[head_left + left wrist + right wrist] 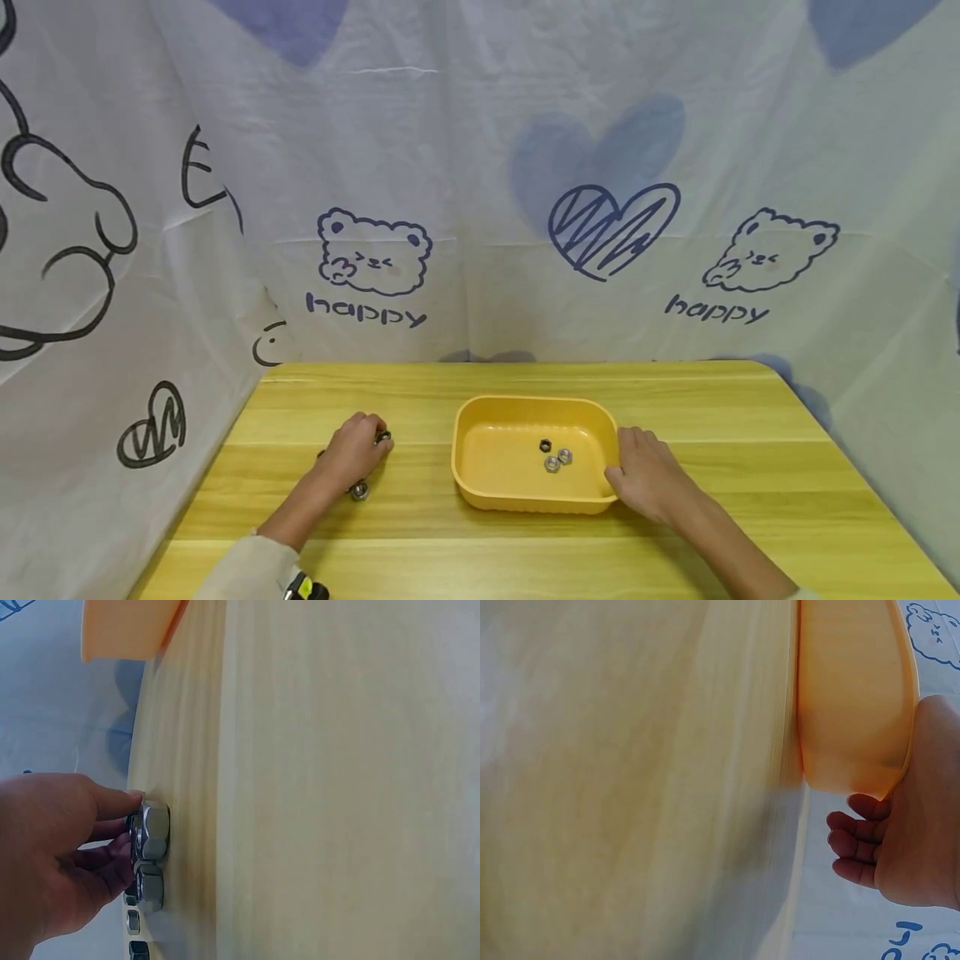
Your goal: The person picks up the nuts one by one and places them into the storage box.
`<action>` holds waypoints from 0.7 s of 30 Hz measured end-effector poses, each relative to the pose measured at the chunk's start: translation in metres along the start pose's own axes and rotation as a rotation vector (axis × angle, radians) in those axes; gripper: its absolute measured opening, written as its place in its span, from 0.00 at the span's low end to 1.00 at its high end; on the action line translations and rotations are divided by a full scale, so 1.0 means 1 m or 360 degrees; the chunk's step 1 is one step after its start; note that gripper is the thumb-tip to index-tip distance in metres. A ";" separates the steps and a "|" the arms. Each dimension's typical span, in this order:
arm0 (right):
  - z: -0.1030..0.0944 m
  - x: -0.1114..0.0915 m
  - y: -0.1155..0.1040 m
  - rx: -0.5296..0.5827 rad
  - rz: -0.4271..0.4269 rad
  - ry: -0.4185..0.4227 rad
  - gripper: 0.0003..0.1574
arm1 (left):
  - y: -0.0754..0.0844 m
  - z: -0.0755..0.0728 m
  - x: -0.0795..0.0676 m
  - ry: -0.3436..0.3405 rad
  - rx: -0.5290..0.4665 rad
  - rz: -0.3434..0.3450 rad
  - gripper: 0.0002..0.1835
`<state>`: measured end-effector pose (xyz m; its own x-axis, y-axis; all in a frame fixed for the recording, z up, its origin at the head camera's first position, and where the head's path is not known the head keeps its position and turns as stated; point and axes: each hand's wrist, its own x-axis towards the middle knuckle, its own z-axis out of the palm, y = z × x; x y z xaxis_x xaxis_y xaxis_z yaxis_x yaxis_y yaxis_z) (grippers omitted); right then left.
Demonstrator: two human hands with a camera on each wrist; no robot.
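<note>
On the left of the table, my left hand (352,452) reaches down among several hex nuts, its thumb and index finger pinching a dark nut (383,436). Another nut (360,490) lies under the wrist in the head view. Close by the fingertips in the left wrist view are two large silver nuts (155,831); the fingers partly hide others behind. My right hand (651,475) grips the right end of a yellow plastic bin (525,503), thumb at the rim and fingers along the outer wall. Inside the bin lie one dark nut (546,446) and two silver nuts (565,456).
The wood-grain table (420,558) ends at a patterned white cloth (480,167) hanging behind and along both sides. Smaller nuts (133,922) stand in a row beyond the large ones. A dark strap with a yellow patch (303,586) is at the left sleeve.
</note>
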<state>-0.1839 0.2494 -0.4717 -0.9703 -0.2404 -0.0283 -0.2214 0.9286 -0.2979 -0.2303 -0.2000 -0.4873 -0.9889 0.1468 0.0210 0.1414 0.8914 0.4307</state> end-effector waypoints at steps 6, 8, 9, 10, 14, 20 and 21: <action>0.003 0.002 0.001 -0.0007 -0.0011 0.0021 0.32 | -0.001 0.001 0.000 -0.0020 -0.0062 -0.0059 0.18; 0.002 0.002 0.001 0.0002 -0.0005 0.0018 0.32 | -0.001 0.001 0.000 -0.0027 -0.0061 -0.0068 0.19; 0.002 0.002 0.001 0.0006 -0.0004 0.0019 0.32 | -0.001 0.000 0.000 -0.0030 -0.0063 -0.0069 0.19; 0.002 0.002 0.001 0.0008 -0.0006 0.0019 0.32 | 0.000 0.000 0.000 -0.0033 -0.0063 -0.0067 0.19; 0.002 0.001 0.001 0.0005 -0.0006 0.0023 0.32 | -0.001 0.001 0.000 -0.0043 -0.0079 -0.0069 0.18; 0.002 0.002 0.000 -0.0003 -0.0007 0.0030 0.30 | -0.001 0.003 0.000 -0.0017 -0.0091 -0.0060 0.16; 0.002 0.003 0.000 -0.0004 -0.0007 0.0031 0.30 | -0.001 0.003 0.000 -0.0012 -0.0088 -0.0051 0.16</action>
<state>-0.1862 0.2483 -0.4737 -0.9710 -0.2388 -0.0086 -0.2257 0.9283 -0.2956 -0.2304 -0.1994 -0.4900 -0.9926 0.1216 -0.0002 0.1066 0.8707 0.4801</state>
